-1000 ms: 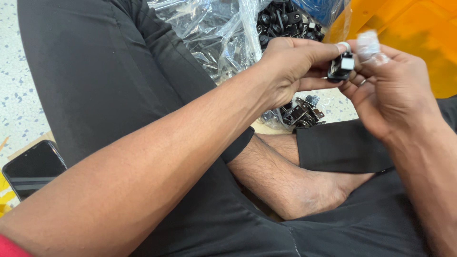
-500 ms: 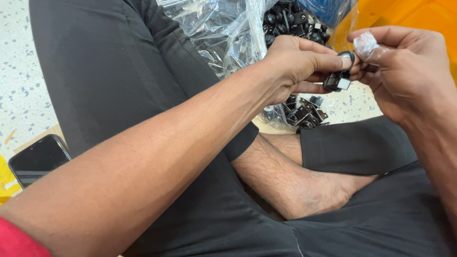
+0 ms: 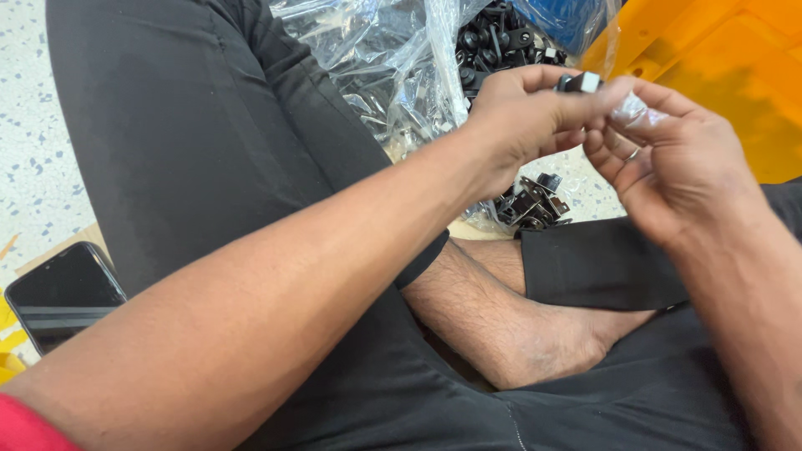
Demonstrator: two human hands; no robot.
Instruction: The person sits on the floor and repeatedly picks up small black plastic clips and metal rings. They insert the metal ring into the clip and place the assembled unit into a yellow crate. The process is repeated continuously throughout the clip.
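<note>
grip: left hand (image 3: 510, 117) pinches small black plastic part with white end (image 3: 578, 82) at fingertips, 1 o'clock in view | right hand (image 3: 668, 159) closed on small clear plastic bag (image 3: 628, 107), touching part | 12 o'clock: clear bag of black parts (image 3: 501, 38) | 3 o'clock: orange plastic crate (image 3: 718, 58) | 8 o'clock: black phone (image 3: 63, 292) on floor

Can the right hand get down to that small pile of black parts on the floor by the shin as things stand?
Probably yes, once freed. The right hand pinches a small clear bag, so its fingers are busy. The pile of black parts lies just below the hands, uncovered, nothing between them; the left hand holds a small black part above it.
</note>
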